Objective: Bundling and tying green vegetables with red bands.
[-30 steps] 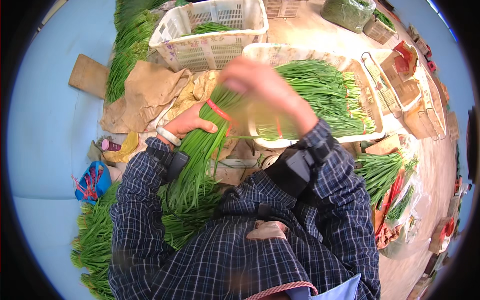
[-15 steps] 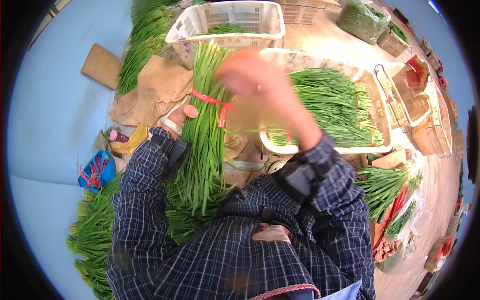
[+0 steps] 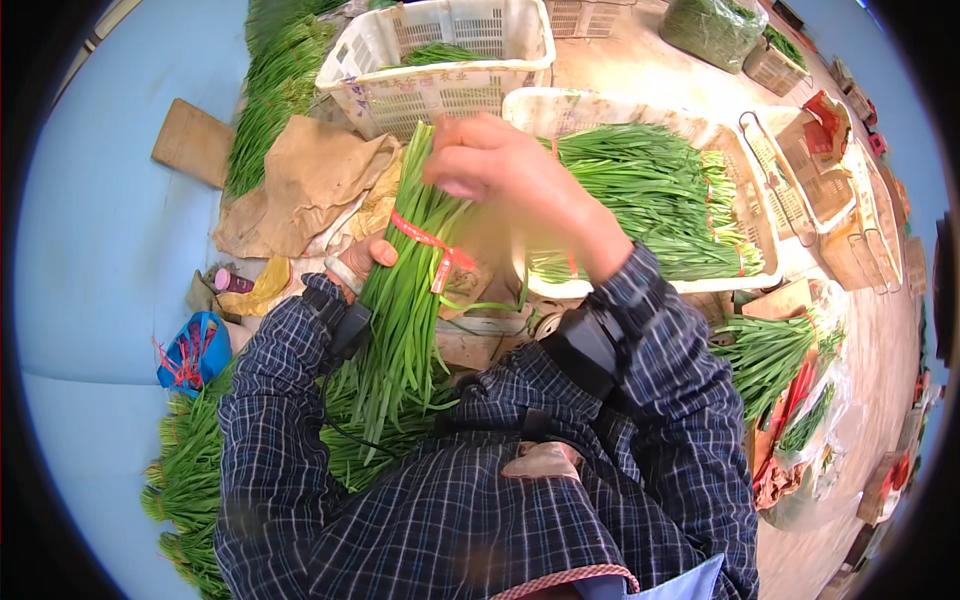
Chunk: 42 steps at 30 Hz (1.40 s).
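My left hand (image 3: 362, 258) is closed around a bundle of garlic chives (image 3: 398, 300), its thumb showing at the left edge. A printed red tie band (image 3: 424, 236) circles the bundle, its loose end hanging on the right. Pale cut ends point up and away; the leaves droop toward my lap. A stray leaf (image 3: 490, 305) sticks out to the right. My right hand (image 3: 490, 165), slightly blurred, has its fingers curled together beside the cut ends. What they pinch, if anything, is too blurred to make out.
A white crate (image 3: 640, 285) full of banded chives lies to the right, and another white crate (image 3: 440, 85) stands ahead. More chives (image 3: 190, 460) lie at the lower left, near a blue bag of red ties (image 3: 195, 350). Brown sacking (image 3: 300, 180) is left of the bundle.
The bundle's top has tipped to the right and come slightly nearer. My right hand stays beside the cut ends, now less blurred. A stray leaf now sticks out to the right.
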### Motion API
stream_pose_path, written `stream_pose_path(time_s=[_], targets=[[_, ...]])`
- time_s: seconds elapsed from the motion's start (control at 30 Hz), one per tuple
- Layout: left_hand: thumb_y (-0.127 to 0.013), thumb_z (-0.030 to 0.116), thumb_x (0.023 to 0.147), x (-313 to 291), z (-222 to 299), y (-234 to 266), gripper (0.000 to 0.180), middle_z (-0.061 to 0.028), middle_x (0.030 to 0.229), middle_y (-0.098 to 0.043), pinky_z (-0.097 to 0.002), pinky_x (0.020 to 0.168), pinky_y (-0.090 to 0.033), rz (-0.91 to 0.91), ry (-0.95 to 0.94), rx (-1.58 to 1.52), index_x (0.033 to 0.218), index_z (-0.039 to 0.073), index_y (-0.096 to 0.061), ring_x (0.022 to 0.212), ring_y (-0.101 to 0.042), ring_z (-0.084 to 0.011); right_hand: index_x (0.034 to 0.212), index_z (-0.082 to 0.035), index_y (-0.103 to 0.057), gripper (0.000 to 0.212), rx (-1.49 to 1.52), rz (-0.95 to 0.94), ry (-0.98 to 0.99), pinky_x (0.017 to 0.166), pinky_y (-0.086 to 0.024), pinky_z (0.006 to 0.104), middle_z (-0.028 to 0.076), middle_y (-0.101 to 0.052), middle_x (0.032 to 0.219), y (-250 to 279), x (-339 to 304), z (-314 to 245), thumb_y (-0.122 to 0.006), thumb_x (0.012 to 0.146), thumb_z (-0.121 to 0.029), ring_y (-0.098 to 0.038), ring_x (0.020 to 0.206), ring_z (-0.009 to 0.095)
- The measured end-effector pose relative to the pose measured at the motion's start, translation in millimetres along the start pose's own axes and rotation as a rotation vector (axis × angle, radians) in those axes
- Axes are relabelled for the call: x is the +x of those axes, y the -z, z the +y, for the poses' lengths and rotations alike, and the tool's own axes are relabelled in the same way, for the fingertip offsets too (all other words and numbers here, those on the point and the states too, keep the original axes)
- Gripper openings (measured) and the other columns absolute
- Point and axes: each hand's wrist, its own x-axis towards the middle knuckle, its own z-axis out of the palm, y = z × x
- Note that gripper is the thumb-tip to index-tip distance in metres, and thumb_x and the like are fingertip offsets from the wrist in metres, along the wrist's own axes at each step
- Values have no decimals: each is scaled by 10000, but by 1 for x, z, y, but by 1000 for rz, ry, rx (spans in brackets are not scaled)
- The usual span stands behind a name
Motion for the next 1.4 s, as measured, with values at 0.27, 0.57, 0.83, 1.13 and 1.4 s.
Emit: stream_pose_path(time_s=[0.27,0.57,0.83,1.13,1.4], targets=[[-784,327,624,0,-1,7,869,-192,1188,-589,-372,769,-603,-30,-122,-28,1343,-11,-432,932,-663,-288,1024,-47,-615,100,797,514,-675,607,-516,261,45,-635,824,0,-62,65,-573,934,-48,-633,699,137],[-702,601,753,19,63,5,1016,-214,1236,-536,-494,853,-545,-279,-522,-111,1476,57,-239,1095,-578,-380,1228,-7,-526,432,1016,-263,-625,794,-504,297,114,-619,1098,-77,-53,-14,-651,871,-214,-595,919,103],[-608,732,744,12,6,91,1025,-169,1386,-486,-462,960,-498,135,-725,-152,1454,48,-326,1167,-565,-270,1020,24,-582,417,128,12,-699,825,-476,439,189,-608,1017,-126,-54,-16,-727,786,-289,-605,905,377],[-708,134,778,1,5,55,569,-100,1088,-638,-352,801,-572,361,-498,74,1286,7,-484,896,-660,-211,1081,-8,-544,549,19,-124,-519,796,-490,430,167,-531,946,-123,-100,-36,-797,730,-346,-566,884,340],[-735,98,679,5,17,-5,758,-52,1202,-571,-321,936,-462,355,-399,615,1365,27,-421,1084,-559,-171,1093,-49,-547,334,-67,238,-125,818,-480,394,146,-532,980,-8,-28,-42,-647,775,-49,-549,936,314]])
